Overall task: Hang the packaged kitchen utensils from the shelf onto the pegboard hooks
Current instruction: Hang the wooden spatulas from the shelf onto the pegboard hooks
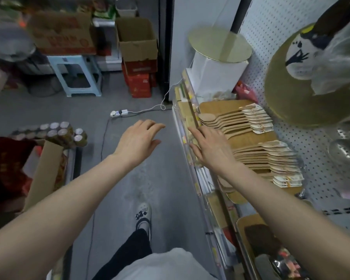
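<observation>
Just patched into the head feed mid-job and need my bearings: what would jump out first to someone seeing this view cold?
Two bare forearms reach forward: the left hand hangs open over the grey floor, the right hand lies flat at the shelf edge. Beside it lie two fanned rows of packaged wooden spoons on the shelf. A big round gold board in plastic hangs against the pegboard at upper right.
</observation>
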The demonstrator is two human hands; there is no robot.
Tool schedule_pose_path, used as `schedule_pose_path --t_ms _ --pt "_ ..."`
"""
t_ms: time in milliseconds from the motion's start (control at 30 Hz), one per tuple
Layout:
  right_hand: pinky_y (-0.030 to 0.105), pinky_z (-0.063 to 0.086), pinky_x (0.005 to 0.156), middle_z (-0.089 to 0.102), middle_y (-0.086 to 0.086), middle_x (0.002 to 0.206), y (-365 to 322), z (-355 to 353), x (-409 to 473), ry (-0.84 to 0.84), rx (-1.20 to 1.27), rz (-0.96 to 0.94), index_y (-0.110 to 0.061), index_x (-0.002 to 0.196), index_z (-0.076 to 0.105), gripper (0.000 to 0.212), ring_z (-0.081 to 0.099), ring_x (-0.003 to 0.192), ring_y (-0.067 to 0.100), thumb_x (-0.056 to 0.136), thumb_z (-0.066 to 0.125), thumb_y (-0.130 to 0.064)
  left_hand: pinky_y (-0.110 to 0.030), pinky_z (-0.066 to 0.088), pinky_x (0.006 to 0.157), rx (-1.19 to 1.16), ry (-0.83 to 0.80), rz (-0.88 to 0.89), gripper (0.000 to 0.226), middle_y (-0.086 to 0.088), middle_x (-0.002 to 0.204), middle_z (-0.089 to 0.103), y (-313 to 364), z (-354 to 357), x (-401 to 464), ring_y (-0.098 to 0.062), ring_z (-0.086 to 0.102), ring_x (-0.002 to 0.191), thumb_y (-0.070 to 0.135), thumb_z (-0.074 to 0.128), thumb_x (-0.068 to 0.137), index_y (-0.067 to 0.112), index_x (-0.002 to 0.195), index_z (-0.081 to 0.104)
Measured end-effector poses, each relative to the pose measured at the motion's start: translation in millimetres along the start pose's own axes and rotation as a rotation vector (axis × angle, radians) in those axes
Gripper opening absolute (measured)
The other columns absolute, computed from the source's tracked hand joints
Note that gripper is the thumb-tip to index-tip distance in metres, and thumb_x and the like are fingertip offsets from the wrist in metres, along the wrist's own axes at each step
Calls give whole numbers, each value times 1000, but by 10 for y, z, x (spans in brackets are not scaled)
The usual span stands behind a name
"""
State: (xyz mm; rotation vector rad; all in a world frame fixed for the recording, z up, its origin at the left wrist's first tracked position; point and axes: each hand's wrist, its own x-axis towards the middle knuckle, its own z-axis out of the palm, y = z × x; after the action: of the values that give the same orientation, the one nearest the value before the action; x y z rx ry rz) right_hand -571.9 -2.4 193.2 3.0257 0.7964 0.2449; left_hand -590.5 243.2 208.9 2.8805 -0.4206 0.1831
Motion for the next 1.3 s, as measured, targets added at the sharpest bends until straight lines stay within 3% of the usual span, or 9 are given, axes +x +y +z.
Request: schedule_pose_path --t_ms 233,400,833,1100,1167,1300 --pt "43 47 85 59 7 115 376 474 724 -87 36 207 -17 141 47 47 58 100 28 98 51 -37 -44 51 80 -46 -97 137 47 -5 120 62 -574 286 1217 -31 58 103 26 71 88 18 132 58" --pt "43 45 86 59 10 117 771 789 926 -121 79 414 -13 141 49 49 57 102 31 96 55 -33 -42 51 83 -82 -196 263 48 -5 123 61 -623 590 2070 -30 57 107 27 68 90 20 135 55" --pt "44 48 87 58 18 119 2151 1844 1319 -132 225 854 -8 142 51 47 60 101 36 97 59 -21 -41 51 85 -182 -418 472 45 -3 127 59 -96 2022 3894 -29 54 114 29 65 93 22 135 54" --pt "45 45 99 52 16 140 2792 2406 1461 -188 242 972 -10 147 45 49 56 117 33 99 53 -16 -40 46 93 -247 -582 552 44 -5 131 56 341 2987 4644 -29 54 115 20 57 96 21 139 51" --pt "45 46 99 51 14 142 2888 2527 1449 -207 232 991 -11 148 44 50 55 117 32 99 53 -15 -36 46 91 -247 -617 572 48 -4 132 55 464 3190 4774 -28 54 116 14 55 94 22 141 49" --pt "44 43 101 52 11 143 2965 2702 1385 -218 221 1033 -11 147 46 47 54 120 30 100 53 -15 -42 50 85 -289 -706 598 46 -11 129 53 719 3523 4912 -32 60 103 15 52 96 18 142 46"
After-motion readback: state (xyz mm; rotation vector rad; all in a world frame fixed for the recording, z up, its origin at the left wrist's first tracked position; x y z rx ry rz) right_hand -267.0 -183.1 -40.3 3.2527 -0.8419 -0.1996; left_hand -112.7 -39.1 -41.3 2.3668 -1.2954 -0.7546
